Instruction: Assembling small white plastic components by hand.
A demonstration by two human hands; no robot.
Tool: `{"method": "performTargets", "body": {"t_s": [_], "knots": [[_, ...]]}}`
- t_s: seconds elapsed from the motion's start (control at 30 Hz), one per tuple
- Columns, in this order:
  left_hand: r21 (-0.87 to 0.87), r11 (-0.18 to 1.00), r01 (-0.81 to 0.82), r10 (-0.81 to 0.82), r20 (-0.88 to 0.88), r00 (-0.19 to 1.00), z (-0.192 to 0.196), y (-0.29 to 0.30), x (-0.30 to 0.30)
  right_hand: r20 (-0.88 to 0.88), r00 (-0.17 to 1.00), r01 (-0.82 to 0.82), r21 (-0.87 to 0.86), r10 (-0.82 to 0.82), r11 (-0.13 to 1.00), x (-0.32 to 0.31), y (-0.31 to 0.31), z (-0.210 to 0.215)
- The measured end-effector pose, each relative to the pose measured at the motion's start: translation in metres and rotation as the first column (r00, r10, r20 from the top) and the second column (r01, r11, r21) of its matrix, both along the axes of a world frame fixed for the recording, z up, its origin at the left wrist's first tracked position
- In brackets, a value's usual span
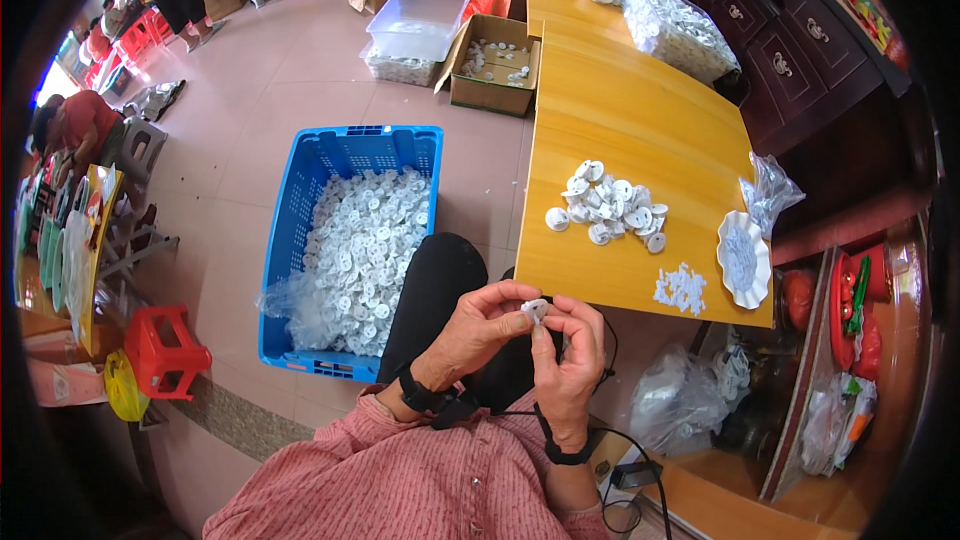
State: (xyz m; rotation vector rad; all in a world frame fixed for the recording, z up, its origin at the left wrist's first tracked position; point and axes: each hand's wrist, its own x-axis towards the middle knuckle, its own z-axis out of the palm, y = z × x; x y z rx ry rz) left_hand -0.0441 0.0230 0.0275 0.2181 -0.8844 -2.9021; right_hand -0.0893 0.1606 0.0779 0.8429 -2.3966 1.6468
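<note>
Plastic, white and small, the round part (535, 310) we are working on sits pinched between the fingertips of our left hand (478, 330) and our right hand (570, 355), both closed on it above our lap. Beyond our hands, a heap of white discs (606, 206) lies on the yellow table (640, 120), and a blue crate (300, 210) of similar parts stands on the floor to our left.
</note>
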Motion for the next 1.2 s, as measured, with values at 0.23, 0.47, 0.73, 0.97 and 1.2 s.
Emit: {"method": "performTargets", "body": {"t_s": [0.23, 0.47, 0.73, 0.97, 1.2], "knots": [[-0.021, 1.000, -0.012, 0.012, 0.004, 1.000, 0.002, 0.001, 0.000, 0.026, 1.000, -0.013, 0.010, 0.013, 1.000, 0.001, 0.002, 0.001], [-0.056, 0.998, -0.033, 0.031, -0.037, 0.999, 0.001, 0.003, 0.000, 0.020, 1.000, -0.006, 0.026, 0.006, 1.000, 0.001, 0.002, -0.001], [-0.104, 0.993, -0.061, 0.054, -0.071, 0.996, -0.004, 0.006, 0.001, 0.008, 1.000, 0.001, 0.053, -0.001, 0.999, 0.003, 0.002, 0.000], [-0.204, 0.975, -0.092, 0.065, -0.133, 0.989, -0.009, 0.008, 0.003, -0.064, 0.998, 0.018, 0.093, -0.012, 0.995, 0.004, 0.002, -0.001], [-0.046, 0.999, -0.018, 0.018, 0.002, 1.000, -0.003, 0.008, 0.004, 0.276, 0.959, -0.007, -0.221, 0.069, 0.975, 0.003, 0.005, -0.015]]}}
